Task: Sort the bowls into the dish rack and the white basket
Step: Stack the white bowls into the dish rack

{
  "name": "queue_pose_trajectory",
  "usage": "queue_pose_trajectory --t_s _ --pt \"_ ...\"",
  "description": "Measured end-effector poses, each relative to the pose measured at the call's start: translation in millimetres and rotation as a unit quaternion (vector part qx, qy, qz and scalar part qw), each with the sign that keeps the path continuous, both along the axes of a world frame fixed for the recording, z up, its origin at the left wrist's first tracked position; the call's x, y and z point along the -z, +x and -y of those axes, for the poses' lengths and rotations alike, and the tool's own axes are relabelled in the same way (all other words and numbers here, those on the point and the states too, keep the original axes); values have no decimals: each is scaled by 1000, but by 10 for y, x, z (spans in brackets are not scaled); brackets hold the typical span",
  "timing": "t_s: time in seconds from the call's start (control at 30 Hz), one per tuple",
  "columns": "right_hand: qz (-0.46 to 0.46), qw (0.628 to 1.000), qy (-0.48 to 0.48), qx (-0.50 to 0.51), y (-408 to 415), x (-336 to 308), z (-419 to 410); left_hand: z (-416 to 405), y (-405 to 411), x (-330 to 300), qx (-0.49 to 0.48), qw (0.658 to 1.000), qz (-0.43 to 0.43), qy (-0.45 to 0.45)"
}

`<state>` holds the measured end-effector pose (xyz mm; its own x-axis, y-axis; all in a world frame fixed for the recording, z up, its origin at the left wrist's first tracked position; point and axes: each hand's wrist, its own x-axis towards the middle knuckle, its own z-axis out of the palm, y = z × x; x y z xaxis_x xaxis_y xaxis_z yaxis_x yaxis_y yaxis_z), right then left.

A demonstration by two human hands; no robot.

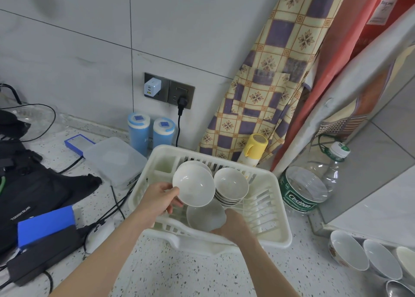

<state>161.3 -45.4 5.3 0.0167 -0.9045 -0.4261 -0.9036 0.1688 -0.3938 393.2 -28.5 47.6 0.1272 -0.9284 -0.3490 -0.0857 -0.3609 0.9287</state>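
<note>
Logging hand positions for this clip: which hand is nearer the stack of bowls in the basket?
Right. The right hand sits just below the stack of bowls, holding another bowl. The left hand is farther left, with the bowl it holds between it and the stack.

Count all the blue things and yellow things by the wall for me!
Blue canisters: 2
Blue box: 1
Blue block: 1
Yellow-capped bottle: 1
Total: 5

White bowls, white rack
Beyond the left hand, white bowl over cream-white dish rack; speckled worktop beneath.
</note>
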Motion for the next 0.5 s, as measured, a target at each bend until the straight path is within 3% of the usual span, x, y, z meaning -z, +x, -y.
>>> queue_pose_trajectory --t_s 0.13,0.27,0.5 --pt "43 998 -35 41 -22 -39 -56 -10 17 6 21 1000 9 7" --pt "120 968 -196 102 -18 -119 -187 2 23 6 44 999 26 20" --pt "310 937 -118 113 48 -308 -265 75 15 -31 116 989 30 83"
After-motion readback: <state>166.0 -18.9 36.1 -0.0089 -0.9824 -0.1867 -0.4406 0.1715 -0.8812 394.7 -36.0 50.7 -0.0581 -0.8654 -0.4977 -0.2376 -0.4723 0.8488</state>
